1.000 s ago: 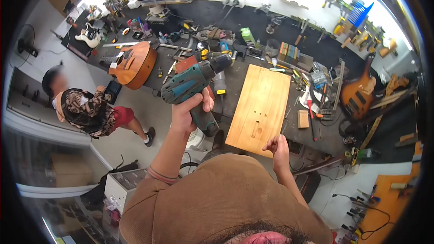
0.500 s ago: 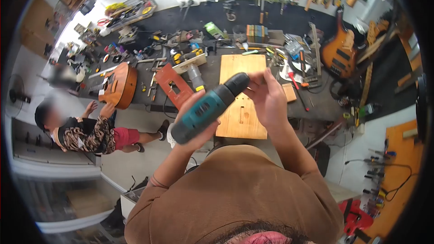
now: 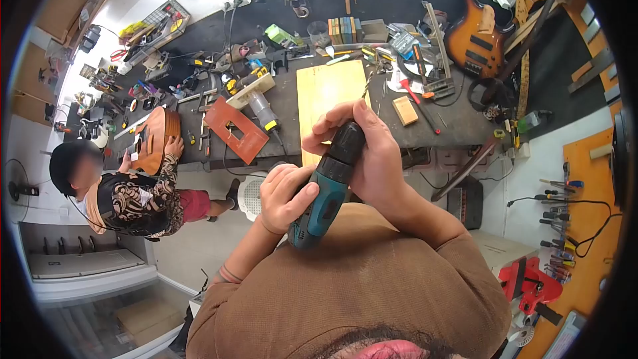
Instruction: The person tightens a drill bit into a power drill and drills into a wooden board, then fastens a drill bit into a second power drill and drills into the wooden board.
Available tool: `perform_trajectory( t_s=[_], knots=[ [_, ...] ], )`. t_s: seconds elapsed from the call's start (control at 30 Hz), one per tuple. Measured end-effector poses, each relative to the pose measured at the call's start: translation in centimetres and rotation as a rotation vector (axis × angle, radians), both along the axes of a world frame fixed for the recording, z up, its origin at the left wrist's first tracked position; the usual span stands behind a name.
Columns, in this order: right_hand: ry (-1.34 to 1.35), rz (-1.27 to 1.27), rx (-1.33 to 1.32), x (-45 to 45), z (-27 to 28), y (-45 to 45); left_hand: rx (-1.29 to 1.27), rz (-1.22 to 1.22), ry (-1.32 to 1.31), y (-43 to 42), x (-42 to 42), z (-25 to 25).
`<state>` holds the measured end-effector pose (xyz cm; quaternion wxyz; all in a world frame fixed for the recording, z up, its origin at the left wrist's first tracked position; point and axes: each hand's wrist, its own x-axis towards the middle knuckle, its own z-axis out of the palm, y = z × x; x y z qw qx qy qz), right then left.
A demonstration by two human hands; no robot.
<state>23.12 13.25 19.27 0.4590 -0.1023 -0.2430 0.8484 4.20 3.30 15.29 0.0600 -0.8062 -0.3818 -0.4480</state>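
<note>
A teal and black cordless drill (image 3: 325, 193) is held close to my chest, its front end angled up and to the right. My left hand (image 3: 287, 196) wraps round the drill's body and handle. Around the black chuck (image 3: 347, 143), my right hand (image 3: 375, 153) is curled, with the thumb raised beside a thin drill bit (image 3: 367, 86). Behind my hands a pale wooden board (image 3: 325, 90) lies on the dark workbench (image 3: 425, 129), its near part hidden by them.
A red-brown plate (image 3: 229, 123) and a yellow power tool (image 3: 247, 83) lie left of the board. A wood block (image 3: 405, 111) is to its right. A sunburst bass (image 3: 475, 40) stands farther right. At the left, another person (image 3: 136, 203) touches an acoustic guitar (image 3: 156, 136).
The drill has come nearer my chest and now points more upward. My right hand has closed round its chuck, and a bit now shows. The other person's hands have moved onto the guitar.
</note>
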Motion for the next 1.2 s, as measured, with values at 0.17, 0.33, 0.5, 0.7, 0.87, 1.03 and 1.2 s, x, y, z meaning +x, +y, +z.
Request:
perform_trajectory(
  t_s=[0.17, 0.33, 0.5, 0.7, 0.87, 1.03, 1.2],
  knots=[
    [-0.084, 0.011, -0.003, 1.2, -0.3, -1.0, -0.003, 0.008, 0.015, -0.2, 0.8, -1.0],
    [-0.062, 0.010, -0.009, 1.5, -1.6, -1.6, -0.033, -0.013, 0.006, -0.4, 1.3, -1.9],
    [0.008, -0.004, -0.020, 1.2, -3.0, -2.3, -0.036, -0.032, 0.006, -0.4, 1.2, -3.1],
    [-0.058, -0.007, -0.021, 1.4, -3.0, -2.8, -0.062, -0.032, -0.014, -1.0, 1.4, -3.3],
    [-0.028, 0.025, -0.005, 1.3, -3.5, -3.1, -0.049, -0.044, -0.008, -1.6, 1.0, -4.3],
    [-0.053, 0.018, -0.005, 1.2, -3.5, -3.5, -0.051, -0.045, 0.010, -1.8, 0.9, -4.4],
    [-0.060, 0.017, -0.030, 1.0, -3.3, -4.0, -0.026, -0.030, 0.014, -2.2, 0.9, -5.3]
  ],
)
